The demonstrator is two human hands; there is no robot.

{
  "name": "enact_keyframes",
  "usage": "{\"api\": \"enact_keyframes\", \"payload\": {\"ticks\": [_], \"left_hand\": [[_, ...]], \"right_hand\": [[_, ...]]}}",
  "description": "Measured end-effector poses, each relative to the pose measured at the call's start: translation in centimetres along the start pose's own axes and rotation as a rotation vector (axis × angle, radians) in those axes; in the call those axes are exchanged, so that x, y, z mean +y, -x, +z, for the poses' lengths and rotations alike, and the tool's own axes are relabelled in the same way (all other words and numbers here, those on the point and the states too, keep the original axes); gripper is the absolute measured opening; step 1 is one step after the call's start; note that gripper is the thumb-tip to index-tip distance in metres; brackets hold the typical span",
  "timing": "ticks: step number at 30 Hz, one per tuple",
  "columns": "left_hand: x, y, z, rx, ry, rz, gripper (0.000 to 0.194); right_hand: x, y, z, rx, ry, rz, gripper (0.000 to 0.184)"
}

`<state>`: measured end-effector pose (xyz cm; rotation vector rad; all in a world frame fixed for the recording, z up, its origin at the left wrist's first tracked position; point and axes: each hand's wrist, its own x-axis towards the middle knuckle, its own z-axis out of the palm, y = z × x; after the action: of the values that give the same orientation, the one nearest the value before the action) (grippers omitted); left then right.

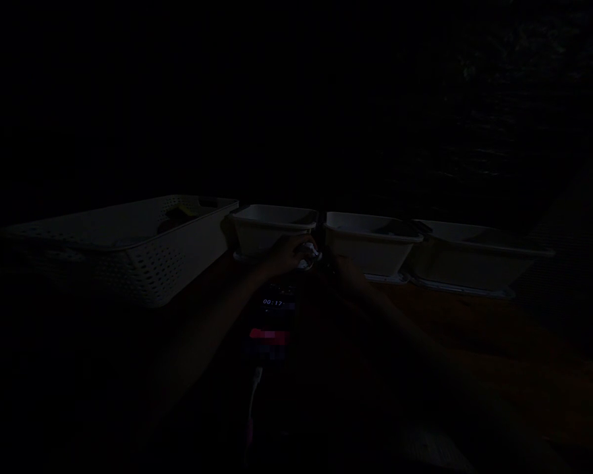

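Note:
The scene is very dark. My left hand [289, 253] is closed around a small whitish, shiny object [308, 255] in front of the pale tubs; its kind cannot be made out. Just to the right, my right hand [346, 270] is close to that object, its fingers lost in shadow. Whether it touches the object or grips anything does not show. Below my left hand lies a phone [271, 322] with a lit timer and a red patch on its screen.
A white perforated basket [178, 257] with dim items inside stands at left. Three pale tubs line the back: a left one [252, 230], a middle one [370, 247] and a right one [474, 263]. A cable [252, 395] runs from the phone across the brown surface [474, 336].

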<state>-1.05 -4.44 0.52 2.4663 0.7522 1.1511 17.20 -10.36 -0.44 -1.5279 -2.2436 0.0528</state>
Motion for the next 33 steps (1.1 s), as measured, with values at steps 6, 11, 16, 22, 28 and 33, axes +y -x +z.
{"api": "enact_keyframes", "payload": {"ticks": [6, 11, 16, 22, 28, 33], "left_hand": [[-0.1, 0.0, 0.3, 0.029, 0.008, -0.028, 0.014], [-0.6, 0.1, 0.8, 0.033, -0.012, -0.025, 0.013], [-1.0, 0.1, 1.0, 0.069, -0.025, -0.051, 0.018], [-1.1, 0.3, 1.3, 0.100, -0.051, -0.080, 0.024], [-0.7, 0.4, 1.5, 0.033, -0.033, -0.077, 0.021], [-1.6, 0.3, 1.6, 0.111, -0.050, -0.108, 0.024]], "right_hand": [[0.0, 0.0, -0.3, -0.005, 0.060, 0.024, 0.056], [0.3, -0.1, -0.2, -0.026, 0.048, 0.028, 0.057], [0.7, -0.3, 0.2, 0.066, 0.016, 0.065, 0.058], [1.2, -0.5, 0.3, 0.179, 0.035, 0.019, 0.040], [0.8, -0.6, 0.1, 0.119, 0.069, 0.135, 0.058], [0.6, -0.3, 0.1, 0.142, 0.050, 0.060, 0.057]]}}
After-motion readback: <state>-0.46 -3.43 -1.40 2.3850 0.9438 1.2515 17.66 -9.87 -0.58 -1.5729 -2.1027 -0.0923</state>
